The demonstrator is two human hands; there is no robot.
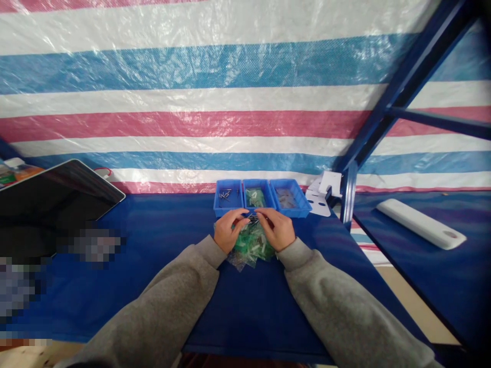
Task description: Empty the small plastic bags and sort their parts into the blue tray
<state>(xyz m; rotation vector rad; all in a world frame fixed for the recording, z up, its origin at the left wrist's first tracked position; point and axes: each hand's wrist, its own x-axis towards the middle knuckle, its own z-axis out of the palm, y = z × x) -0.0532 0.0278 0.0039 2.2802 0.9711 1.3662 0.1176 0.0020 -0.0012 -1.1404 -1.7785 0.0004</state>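
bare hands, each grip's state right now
Left hand: curled above clear and green plastic bags; grip contents cannot be told.
Right hand: curled beside thin, dark, shiny pieces; whether it holds any cannot be told.

Pile of green and clear packets (251, 249), on blue counter (161, 230). Left hand (229, 230) and right hand (276, 230), over the pile; three blue trays (256, 182), behind it.

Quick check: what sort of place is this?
Probably a makeshift small-parts workstation: three blue plastic bins, one holding metal pieces, a pile of small plastic bags, and a striped tarpaulin behind.
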